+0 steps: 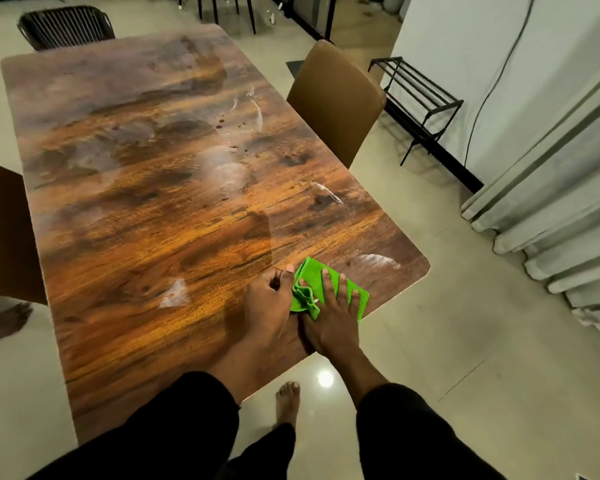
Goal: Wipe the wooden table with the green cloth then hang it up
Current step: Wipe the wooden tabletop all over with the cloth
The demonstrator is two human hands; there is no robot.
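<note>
While the right hand pressed splayed fingers on the green cloth, the left hand pinched its bunched edge; flattening it would probably wipe the wooden table better.

A bright green cloth on a streaky orange-brown wooden table; beside the table, a tan chair and, apparently, pale grey-green curtains.

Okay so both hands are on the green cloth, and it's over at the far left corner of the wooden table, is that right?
Not quite. Both hands, left hand and right hand, are on the green cloth, but the head view shows it at the near right corner of the wooden table.
</note>
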